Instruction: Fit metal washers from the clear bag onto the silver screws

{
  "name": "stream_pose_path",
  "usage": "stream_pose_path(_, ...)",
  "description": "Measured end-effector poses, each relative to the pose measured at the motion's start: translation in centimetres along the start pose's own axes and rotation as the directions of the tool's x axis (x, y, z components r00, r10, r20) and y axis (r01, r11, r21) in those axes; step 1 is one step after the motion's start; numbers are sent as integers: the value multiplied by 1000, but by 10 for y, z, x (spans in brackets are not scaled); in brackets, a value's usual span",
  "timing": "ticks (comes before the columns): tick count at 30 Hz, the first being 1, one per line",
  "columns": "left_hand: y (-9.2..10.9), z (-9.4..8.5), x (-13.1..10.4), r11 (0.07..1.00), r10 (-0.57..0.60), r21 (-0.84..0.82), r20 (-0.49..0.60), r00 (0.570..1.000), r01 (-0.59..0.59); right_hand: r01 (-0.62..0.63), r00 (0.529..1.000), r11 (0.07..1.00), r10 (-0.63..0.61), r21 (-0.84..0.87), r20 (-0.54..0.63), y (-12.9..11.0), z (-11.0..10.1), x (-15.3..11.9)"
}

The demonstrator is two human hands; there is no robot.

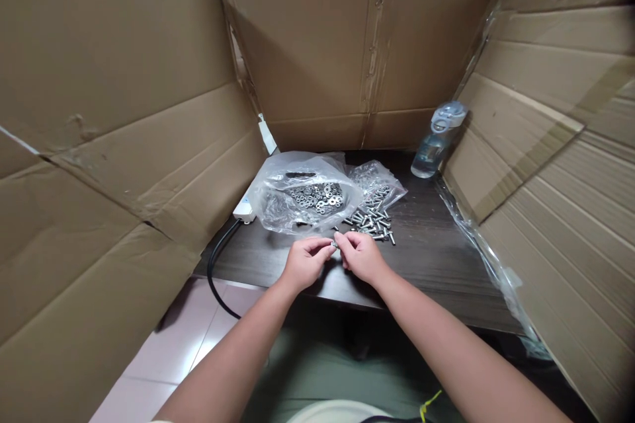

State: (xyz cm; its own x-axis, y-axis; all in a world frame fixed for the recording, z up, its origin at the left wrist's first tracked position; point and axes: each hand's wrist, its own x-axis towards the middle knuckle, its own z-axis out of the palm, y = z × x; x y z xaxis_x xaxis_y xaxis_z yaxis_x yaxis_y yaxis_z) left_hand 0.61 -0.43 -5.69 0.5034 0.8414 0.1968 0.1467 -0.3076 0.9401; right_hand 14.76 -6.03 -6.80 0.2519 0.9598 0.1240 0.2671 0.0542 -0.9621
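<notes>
My left hand (307,262) and my right hand (361,255) meet above the front of the dark table (426,264). Between their fingertips is a small metal piece (335,244), pinched from both sides; it is too small to tell if it is a bolt, a nut or both together. Just beyond my hands lies an open clear plastic bag (270,195) with many washers or nuts (325,198) in it. To its right, a pile of bolts (372,219) spills from a second plastic bag (397,190).
A water bottle (432,152) stands at the back right. On the left are a white power strip (245,210) and its black cable (212,264). Cardboard walls (307,53) enclose the table at the back and both sides.
</notes>
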Motion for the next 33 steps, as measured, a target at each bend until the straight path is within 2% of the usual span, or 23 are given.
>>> stream_pose_path(4, 2, 0, 0, 981, -142, -143, -45, 989, 134, -15, 999, 973, 7, 229, 37, -1, -2, 0)
stream_pose_path(7, 2, -1, 1, 974, -146, -177, -33, 989, 138, -67, 993, 941, 31, 331, 114, -3, -3, 0)
stream_pose_path(11, -3, -1, 0, 979, -130, -162, -19, 991, 125, -116, 988, 943, 78, 312, 133, -5, -3, 0)
stream_pose_path(14, -8, 0, -1, 986, -109, -131, -8, 994, 107, -126, 985, 967, 94, 220, 148, -2, -1, 0)
stream_pose_path(17, -11, 1, -2, 991, -83, -106, 18, 996, 85, -148, 986, 977, 134, 154, 100, 1, 2, 1)
stream_pose_path(20, -9, 0, -2, 991, -81, -105, 28, 996, 83, -182, 983, 944, 170, 276, 65, 0, 1, 1)
stream_pose_path(25, 1, -2, -1, 983, -95, -152, 43, 995, 100, -193, 974, 860, 108, 473, 201, -4, -3, 0)
stream_pose_path(30, 3, -3, -2, 981, -116, -150, 61, 991, 124, -237, 962, 859, 142, 454, 233, -4, -3, 0)
stream_pose_path(33, 3, -3, -2, 982, -111, -146, 88, 990, 123, -242, 959, 893, 161, 380, 234, -2, -1, 0)
